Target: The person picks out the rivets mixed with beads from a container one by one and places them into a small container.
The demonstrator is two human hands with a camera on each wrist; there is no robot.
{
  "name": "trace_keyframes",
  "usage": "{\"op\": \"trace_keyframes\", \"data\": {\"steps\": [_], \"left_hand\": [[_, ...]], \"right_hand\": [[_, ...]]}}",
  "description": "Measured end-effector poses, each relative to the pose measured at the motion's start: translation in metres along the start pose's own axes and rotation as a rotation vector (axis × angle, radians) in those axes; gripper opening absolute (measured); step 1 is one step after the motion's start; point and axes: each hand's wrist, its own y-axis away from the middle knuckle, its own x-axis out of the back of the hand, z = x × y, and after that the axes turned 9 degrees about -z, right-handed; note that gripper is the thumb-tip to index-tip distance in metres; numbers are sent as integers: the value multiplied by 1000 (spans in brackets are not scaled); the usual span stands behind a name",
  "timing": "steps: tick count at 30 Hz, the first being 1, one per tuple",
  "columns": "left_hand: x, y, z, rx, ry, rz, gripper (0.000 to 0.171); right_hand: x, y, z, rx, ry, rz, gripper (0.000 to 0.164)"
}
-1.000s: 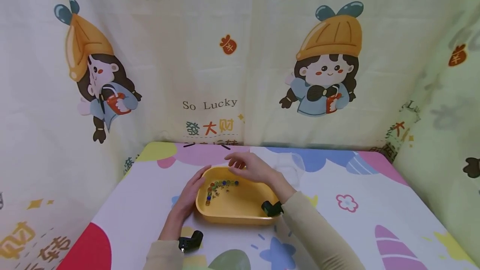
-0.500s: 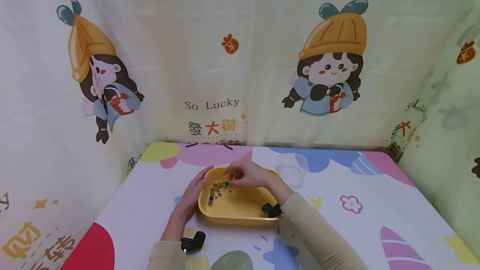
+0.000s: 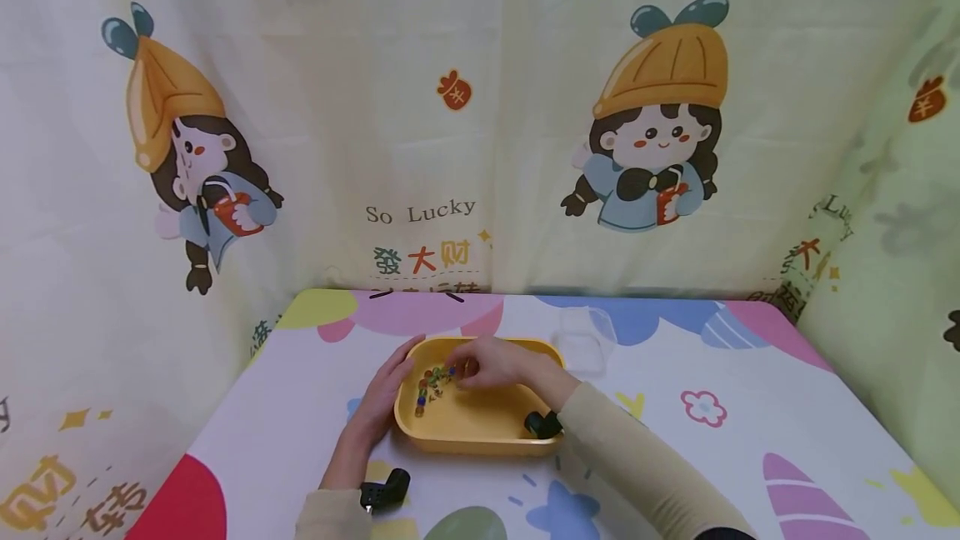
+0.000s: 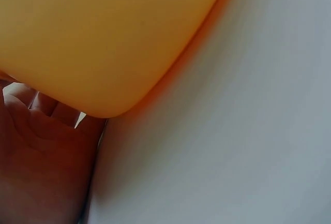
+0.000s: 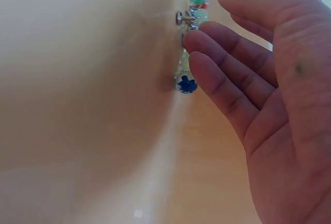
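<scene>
A yellow plastic tray (image 3: 480, 444) holds a curved row of colourful glass marbles (image 3: 423, 386) along its far left wall. Small shiny metal pieces with flat heads (image 5: 180, 18) lie among them. My left hand (image 3: 384, 390) rests along the tray's left outer side, fingers extended; the left wrist view shows its palm beside the wall. Inside the tray, my right hand (image 3: 491, 361) is at the right end of the row. In the right wrist view its loosely bent fingertips are right at a clear marble with a blue pattern (image 5: 186, 84), and the thumb stands apart from them.
Behind the tray to the right is a clear plastic container (image 3: 585, 344). Black camera mounts sit on the left wrist (image 3: 386, 490) and the right wrist (image 3: 543, 425); the right one hangs over the tray's near right corner. A printed curtain (image 3: 525, 148) hangs behind the table.
My right hand has come down from above the far rim into the tray. The far end of the marble row has shifted left. My left hand stays at the tray's side.
</scene>
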Motion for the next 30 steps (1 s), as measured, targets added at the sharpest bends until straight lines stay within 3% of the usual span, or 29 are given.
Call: {"op": "trace_keyframes", "data": {"steps": [9, 18, 30], "left_hand": [[1, 1, -1, -1, 14, -17, 49], [1, 1, -2, 4, 18, -3, 48], [0, 0, 0, 2, 24, 2, 48]], "right_hand": [[-6, -6, 3, -37, 83, -41, 23], [-7, -12, 2, 49, 245, -97, 13], [-6, -13, -3, -3, 326, -134, 8]]}}
